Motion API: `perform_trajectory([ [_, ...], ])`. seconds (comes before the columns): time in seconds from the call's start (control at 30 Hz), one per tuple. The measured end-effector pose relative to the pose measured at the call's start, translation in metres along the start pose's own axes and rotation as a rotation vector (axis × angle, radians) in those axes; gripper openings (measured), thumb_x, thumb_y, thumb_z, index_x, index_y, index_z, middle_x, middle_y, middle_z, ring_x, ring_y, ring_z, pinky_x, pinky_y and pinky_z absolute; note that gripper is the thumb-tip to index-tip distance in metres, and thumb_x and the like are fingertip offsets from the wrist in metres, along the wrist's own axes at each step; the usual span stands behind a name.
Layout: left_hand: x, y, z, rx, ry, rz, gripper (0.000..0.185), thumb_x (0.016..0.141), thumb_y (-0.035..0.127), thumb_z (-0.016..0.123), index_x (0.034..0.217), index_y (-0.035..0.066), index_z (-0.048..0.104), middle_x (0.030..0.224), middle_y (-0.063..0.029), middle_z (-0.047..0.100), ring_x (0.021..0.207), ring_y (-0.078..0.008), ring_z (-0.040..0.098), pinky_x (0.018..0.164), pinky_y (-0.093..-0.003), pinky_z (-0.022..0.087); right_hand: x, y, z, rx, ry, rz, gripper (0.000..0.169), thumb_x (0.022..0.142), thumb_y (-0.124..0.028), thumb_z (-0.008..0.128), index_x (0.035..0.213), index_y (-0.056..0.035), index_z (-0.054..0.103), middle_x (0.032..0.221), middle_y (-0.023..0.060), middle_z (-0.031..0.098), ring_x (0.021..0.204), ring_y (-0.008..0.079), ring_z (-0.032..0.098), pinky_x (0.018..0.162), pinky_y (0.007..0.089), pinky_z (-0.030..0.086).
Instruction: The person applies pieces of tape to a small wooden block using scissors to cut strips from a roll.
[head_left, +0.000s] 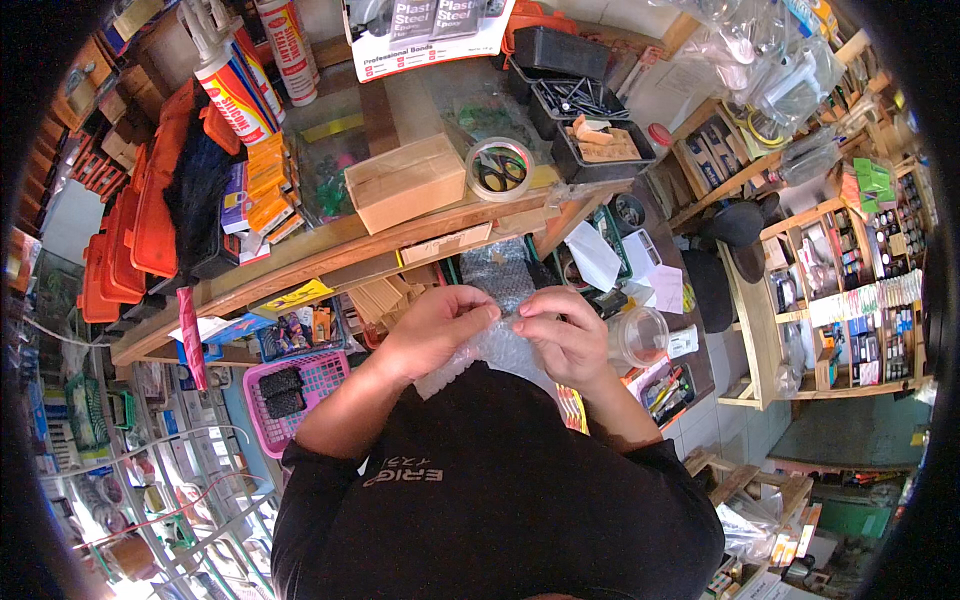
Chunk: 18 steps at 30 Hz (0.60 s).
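Note:
In front of my chest, my left hand (450, 326) pinches the edge of some clear bubble wrap (514, 349) between thumb and fingers. Part of the sheet hangs below that hand against the black shirt. My right hand (566, 334) is just across from it, with thumb and forefinger bent close together at the wrap. Whether those fingertips grip its edge is too fine to tell. Behind the hands, more bubble wrap (495, 262) stretches under the counter's edge, with a small brown piece on it.
A wooden glass-topped counter (442, 221) bears a cardboard box (405, 180), a tape roll (500, 169) with scissors in its ring, and black bins of screws (577, 97). Left is a pink basket (296, 401); right, a clear plastic jar (641, 336) and a green basket (611, 232).

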<state>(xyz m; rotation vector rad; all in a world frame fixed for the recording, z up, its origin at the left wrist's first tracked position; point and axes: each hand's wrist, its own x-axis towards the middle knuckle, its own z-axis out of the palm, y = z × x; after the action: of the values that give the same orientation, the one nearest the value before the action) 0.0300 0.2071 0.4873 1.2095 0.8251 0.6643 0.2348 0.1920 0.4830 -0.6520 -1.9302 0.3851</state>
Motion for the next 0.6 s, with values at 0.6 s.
perform_trajectory([
  [0.6,0.005,-0.01,0.003,0.14,0.134,0.056,0.014,0.095,0.014,0.052,0.1,0.001,0.054,0.083,0.0033,0.052,0.077,-0.0052,0.046,0.069,-0.0222,0.042,-0.004,0.007,-0.008,-0.13,-0.018,-0.053,0.024,0.066,0.001,0.068,0.088,-0.0093,0.068,0.096,0.0066,0.061,0.092,0.0265,0.061,0.074,0.0352,0.048],
])
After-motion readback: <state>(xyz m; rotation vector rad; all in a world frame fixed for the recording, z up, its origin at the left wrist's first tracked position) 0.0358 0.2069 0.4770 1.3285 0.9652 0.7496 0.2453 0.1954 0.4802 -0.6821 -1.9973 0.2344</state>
